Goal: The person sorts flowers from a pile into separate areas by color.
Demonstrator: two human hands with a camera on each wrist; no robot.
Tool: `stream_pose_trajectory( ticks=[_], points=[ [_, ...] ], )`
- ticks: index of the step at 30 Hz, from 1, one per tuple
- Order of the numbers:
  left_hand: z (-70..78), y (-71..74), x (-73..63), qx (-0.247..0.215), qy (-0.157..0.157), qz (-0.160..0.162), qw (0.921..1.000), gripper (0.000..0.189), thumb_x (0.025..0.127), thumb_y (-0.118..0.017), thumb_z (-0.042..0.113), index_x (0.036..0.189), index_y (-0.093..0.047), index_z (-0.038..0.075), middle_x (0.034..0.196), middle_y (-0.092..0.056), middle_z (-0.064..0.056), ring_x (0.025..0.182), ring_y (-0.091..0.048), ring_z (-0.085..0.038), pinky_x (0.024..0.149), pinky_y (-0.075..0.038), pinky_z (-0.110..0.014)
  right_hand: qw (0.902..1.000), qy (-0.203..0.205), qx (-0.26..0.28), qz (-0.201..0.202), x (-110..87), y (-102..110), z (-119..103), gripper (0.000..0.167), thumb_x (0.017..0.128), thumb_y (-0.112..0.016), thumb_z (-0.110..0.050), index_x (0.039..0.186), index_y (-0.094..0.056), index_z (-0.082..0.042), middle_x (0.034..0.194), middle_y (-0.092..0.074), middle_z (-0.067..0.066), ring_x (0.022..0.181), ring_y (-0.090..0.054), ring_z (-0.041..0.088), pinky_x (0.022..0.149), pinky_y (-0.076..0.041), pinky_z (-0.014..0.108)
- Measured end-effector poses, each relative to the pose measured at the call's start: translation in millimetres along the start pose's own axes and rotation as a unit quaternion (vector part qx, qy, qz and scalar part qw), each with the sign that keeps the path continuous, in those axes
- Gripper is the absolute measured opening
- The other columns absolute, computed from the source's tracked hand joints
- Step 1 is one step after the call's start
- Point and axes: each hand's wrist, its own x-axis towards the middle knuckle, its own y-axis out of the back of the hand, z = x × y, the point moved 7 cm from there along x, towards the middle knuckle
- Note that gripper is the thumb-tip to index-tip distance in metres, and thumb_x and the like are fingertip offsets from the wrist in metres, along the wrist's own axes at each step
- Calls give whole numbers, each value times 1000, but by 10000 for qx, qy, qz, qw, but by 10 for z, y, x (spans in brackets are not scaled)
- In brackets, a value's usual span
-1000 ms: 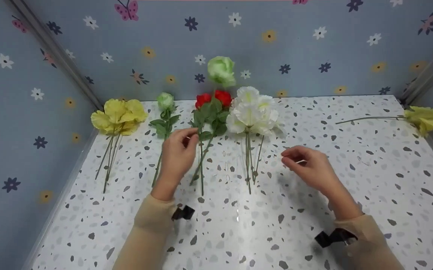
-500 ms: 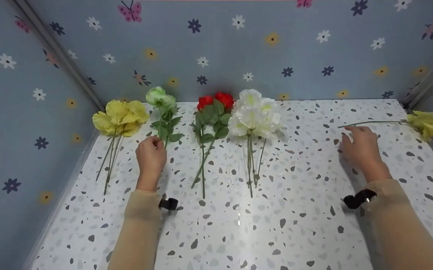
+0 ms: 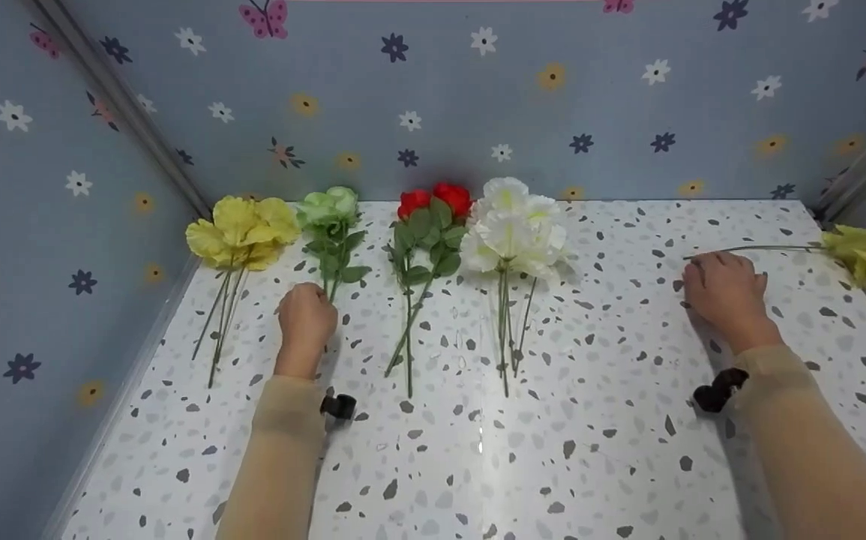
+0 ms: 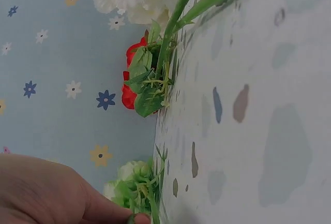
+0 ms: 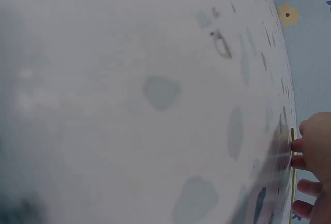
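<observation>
My left hand (image 3: 307, 315) pinches the stem of a pale green rose between thumb and fingertip. Its green bloom (image 3: 316, 208) lies against a second green rose (image 3: 341, 201), and the leaves overlap. In the left wrist view the thumb (image 4: 111, 211) meets a fingertip at the stem below the blooms (image 4: 134, 177). My right hand (image 3: 725, 292) is palm down over the thin stem of a yellow flower (image 3: 860, 251) lying sideways at the far right. In the right wrist view its fingers (image 5: 305, 185) are spread, with tips at the stem (image 5: 292, 177).
Yellow flowers (image 3: 241, 229) lie left of the green roses. Two red roses (image 3: 451, 199) with crossed stems and a bunch of white flowers (image 3: 511, 229) lie right of them. A speckled tabletop (image 3: 537, 450) meets a flower-patterned back wall (image 3: 462, 97), with side walls left and right.
The raised green rose came down to the left beside the other green rose. My left hand moved left with it. My right hand moved right to the yellow flower's stem and its fingers lowered.
</observation>
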Motion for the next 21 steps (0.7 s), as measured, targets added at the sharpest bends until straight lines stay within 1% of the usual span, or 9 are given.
stream_pose_trajectory(
  ticks=[3,5,8,9,12,15,17,18,21],
  points=[
    [-14,-1,-4,103,41,-189,9998,23,101,-52,-7,95,-74,-11,102,-73,-31,89,-62,-41,90,-53,-60,9999,-14,-53,-163,31,-5,0,64,118,-29,-40,160,-38,8,166,-29,39,155,-18,62,114,-14,88],
    [-19,12,-12,195,0,-196,9996,21,99,-53,-8,90,-72,-9,96,-72,-29,86,-60,-40,88,-52,-59,9994,7,-118,-336,51,-24,-9,67,118,-28,-41,163,-33,9,168,-26,38,157,-18,60,114,-13,88],
    [-13,14,-27,289,-74,-158,9994,26,98,-54,-8,74,-62,1,78,-63,-19,76,-49,-32,77,-48,-53,9991,67,-207,-376,27,-29,-18,66,119,-28,-40,158,-40,11,163,-34,39,153,-28,58,112,-21,85],
    [-17,16,-34,298,-86,-183,9994,30,99,-55,-7,71,-59,3,72,-59,-15,73,-47,-30,74,-46,-51,9994,69,-196,-291,7,-20,-28,63,119,-31,-38,154,-45,13,158,-40,39,148,-34,59,111,-25,83],
    [-48,6,-45,246,-71,-309,9992,43,105,-54,-1,64,-48,10,61,-42,-4,62,-40,-24,64,-39,-42,9999,-108,50,76,-90,34,-35,50,117,-42,-27,133,-60,17,131,-56,39,123,-53,56,100,-42,71],
    [-61,9,-53,146,-99,-335,9993,48,108,-55,6,62,-44,13,57,-35,-1,56,-37,-22,59,-36,-39,9983,-333,275,401,-209,94,-21,35,112,-51,-14,119,-65,16,110,-64,35,101,-61,49,86,-52,61],
    [-57,24,-55,102,-140,-274,9995,48,108,-57,8,61,-45,13,57,-38,-1,56,-40,-22,59,-37,-39,9968,-511,354,509,-284,114,-5,29,109,-55,-9,122,-64,16,106,-66,34,96,-63,47,80,-54,57],
    [-138,-28,10,-9,-248,-202,9995,49,108,-57,12,60,-45,14,56,-38,0,56,-40,-22,58,-36,-39,9961,-557,389,567,-321,126,-1,29,108,-55,-7,126,-62,16,107,-68,34,96,-65,47,81,-54,57],
    [-120,-1,8,5,-314,-117,9994,50,107,-58,14,58,-46,13,55,-39,0,56,-40,-23,58,-36,-40,9929,-827,577,632,-440,171,48,38,106,-58,-5,137,-55,17,116,-63,38,107,-61,52,90,-53,62]
  ],
)
